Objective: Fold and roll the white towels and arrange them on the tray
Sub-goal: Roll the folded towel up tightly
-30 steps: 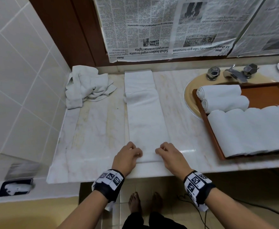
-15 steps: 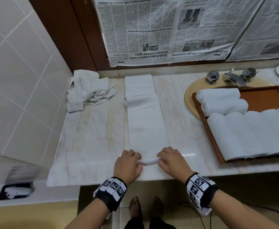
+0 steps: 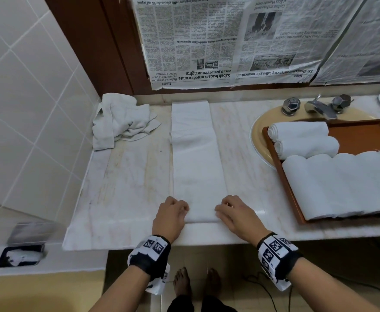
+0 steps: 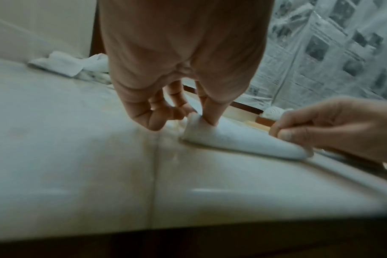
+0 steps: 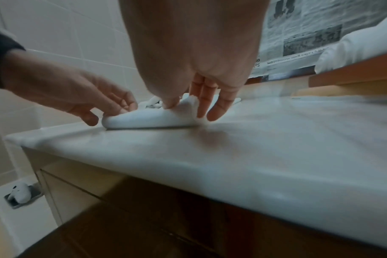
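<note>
Folded towel (image 3: pixel 198 167): long strip lying flat on the counter (image 3: pixel 126 192), near end turned into a small roll.
Left hand (image 3: pixel 170 218): grip pinches the roll's left end.
Right hand (image 3: pixel 236 216): grip pinches the right end; matched ends should keep the roll straight.
Tray (image 3: pixel 362 134): over the basin, holding the rolled towels (image 3: pixel 301 140).
Crumpled towel (image 3: pixel 121 120): back corner, waiting.

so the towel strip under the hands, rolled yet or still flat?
Barely started: the towel strip lies flat except its near end, curled into a small roll and pinched by left hand and right hand.
</note>
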